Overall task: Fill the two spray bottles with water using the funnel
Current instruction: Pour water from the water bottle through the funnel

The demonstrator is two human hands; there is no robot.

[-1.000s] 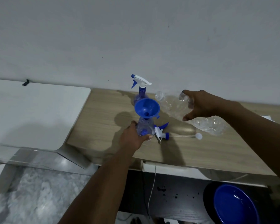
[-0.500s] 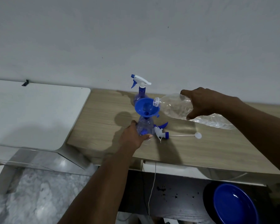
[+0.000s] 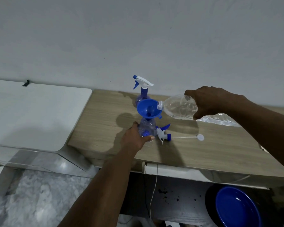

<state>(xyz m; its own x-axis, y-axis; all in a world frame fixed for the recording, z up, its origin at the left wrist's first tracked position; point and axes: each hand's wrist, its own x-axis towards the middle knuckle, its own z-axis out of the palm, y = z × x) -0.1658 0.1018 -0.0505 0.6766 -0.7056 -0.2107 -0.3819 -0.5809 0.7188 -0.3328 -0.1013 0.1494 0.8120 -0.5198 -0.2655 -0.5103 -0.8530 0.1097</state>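
A blue funnel sits in the neck of an open clear-blue spray bottle on the wooden table. My left hand grips that bottle near its base. My right hand holds a clear plastic water bottle tipped on its side, its open mouth resting over the funnel's rim. The removed spray head with its white dip tube lies on the table just right of the bottle. A second spray bottle, trigger head fitted, stands upright behind the funnel by the wall.
A white tabletop adjoins the wooden one on the left. Crumpled clear plastic lies on the table behind my right forearm. Below the table's front edge a blue bowl sits on a dark surface, and a thin white cord hangs down.
My right hand has swung the water bottle left and tipped it down until its mouth reached the funnel's rim. My left hand and the spray bottle stayed put.
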